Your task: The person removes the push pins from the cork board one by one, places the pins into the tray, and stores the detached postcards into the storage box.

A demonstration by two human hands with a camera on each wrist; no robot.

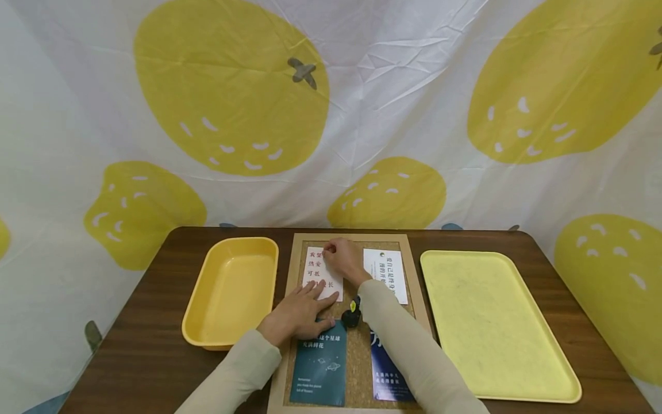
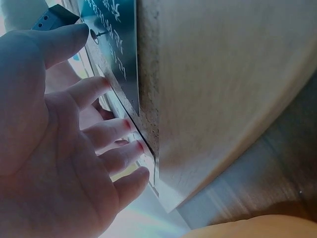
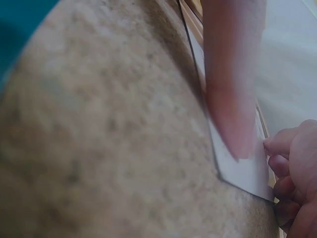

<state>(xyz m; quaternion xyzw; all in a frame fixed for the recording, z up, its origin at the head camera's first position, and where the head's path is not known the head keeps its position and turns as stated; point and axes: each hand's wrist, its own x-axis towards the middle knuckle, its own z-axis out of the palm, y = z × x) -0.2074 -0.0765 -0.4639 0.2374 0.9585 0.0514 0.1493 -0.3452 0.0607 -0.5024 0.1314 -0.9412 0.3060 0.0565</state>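
On a wood-framed cork board (image 1: 357,368) lies a white card with red writing (image 1: 312,264). My left hand (image 1: 300,310) spreads its straight fingers over the card's lower part, its thumb close to the teal card (image 1: 318,374). In the left wrist view a pushpin (image 2: 95,36) stands in that teal card beside the thumb. My right hand (image 1: 345,259) has curled fingers at the white card's top edge, pinching what seems a pushpin, hidden by the fingertips. To its right is a second white card (image 1: 383,265), with a gold pushpin (image 1: 381,254) at its top.
A deep yellow tub (image 1: 233,287) stands left of the board, a flat pale yellow tray (image 1: 496,328) right of it. Partly under the right sleeve lies a dark blue card (image 1: 388,379). A fruit-patterned cloth (image 1: 351,115) hangs behind the brown table (image 1: 129,356).
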